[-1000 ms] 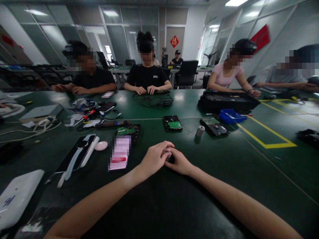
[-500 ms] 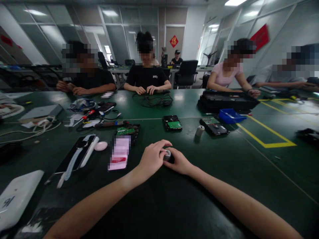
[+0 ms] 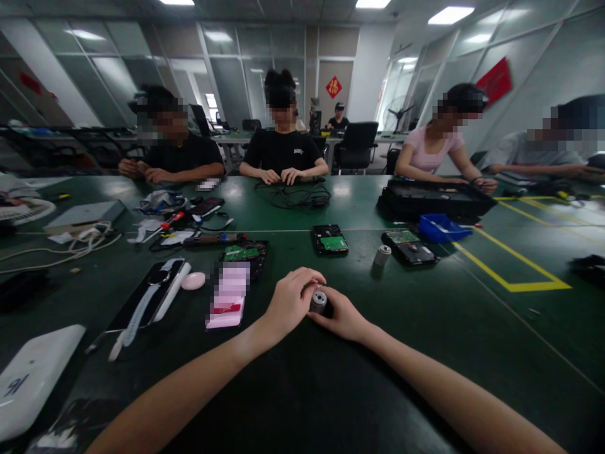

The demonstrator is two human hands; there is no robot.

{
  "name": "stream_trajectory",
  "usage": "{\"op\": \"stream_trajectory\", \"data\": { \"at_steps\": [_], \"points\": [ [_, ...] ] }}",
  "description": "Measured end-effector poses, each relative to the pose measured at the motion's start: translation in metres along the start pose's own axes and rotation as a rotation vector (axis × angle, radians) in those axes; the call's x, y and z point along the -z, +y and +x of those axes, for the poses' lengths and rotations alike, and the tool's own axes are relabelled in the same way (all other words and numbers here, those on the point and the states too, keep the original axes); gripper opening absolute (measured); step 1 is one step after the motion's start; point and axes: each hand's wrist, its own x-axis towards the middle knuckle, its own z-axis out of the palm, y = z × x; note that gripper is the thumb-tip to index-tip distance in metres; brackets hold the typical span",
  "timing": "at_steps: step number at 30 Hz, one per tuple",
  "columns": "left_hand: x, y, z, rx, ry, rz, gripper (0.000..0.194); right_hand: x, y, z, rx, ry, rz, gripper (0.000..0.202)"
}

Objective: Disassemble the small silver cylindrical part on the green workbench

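A short silver metal cylinder [image 3: 319, 301], which looks like a small motor, stands upright on the green table. My right hand [image 3: 344, 314] is closed around it, thumb at the near side and fingers behind. Over its top edge, my left hand [image 3: 293, 296] curls with thumb and forefinger close together. Whatever lies between those fingertips is too small to make out. A similar metal cylinder [image 3: 382, 255] stands farther off to the right. Beyond my hands lies a hard drive [image 3: 329, 240] with a green circuit board.
At left are a phone [image 3: 229, 296], a watch [image 3: 154, 284], a pink round case [image 3: 193, 280] and a white device [image 3: 35, 378]. Another hard drive [image 3: 410, 246], a blue tray [image 3: 443, 228] and a black casing [image 3: 435, 200] sit at right. Several people work across the table.
My view has tilted slightly up, so the scene sits lower. The cylinder's top shows more clearly between my hands, with the left fingertips a little off its centre.
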Motion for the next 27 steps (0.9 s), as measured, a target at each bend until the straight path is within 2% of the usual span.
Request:
{"op": "stream_trajectory", "data": {
  "at_steps": [3, 6, 10, 15, 21, 24, 27],
  "points": [
    [-0.003, -0.019, 0.003, 0.103, -0.003, -0.029, 0.023, 0.003, -0.004, 0.001, -0.044, -0.028, -0.008, 0.034],
    [-0.011, -0.041, 0.003, 0.219, -0.068, -0.024, 0.025, 0.004, -0.008, 0.002, -0.053, -0.045, -0.004, 0.033],
    [-0.014, -0.055, 0.002, 0.238, -0.129, 0.085, 0.023, 0.006, -0.009, 0.003, -0.060, -0.045, 0.003, 0.032],
    [-0.007, -0.056, 0.002, 0.227, -0.121, 0.285, 0.022, 0.006, -0.008, 0.003, -0.056, -0.051, 0.014, 0.032],
    [-0.009, -0.059, 0.003, 0.223, -0.138, 0.238, 0.017, 0.007, -0.009, 0.002, -0.058, -0.056, 0.025, 0.032],
    [-0.007, -0.046, 0.006, 0.233, -0.093, 0.108, 0.016, 0.006, -0.007, 0.002, -0.059, -0.060, 0.026, 0.031],
    [-0.002, -0.025, 0.007, 0.169, -0.079, -0.018, 0.014, 0.004, -0.003, 0.001, -0.062, -0.049, 0.012, 0.036]
  ]
}}
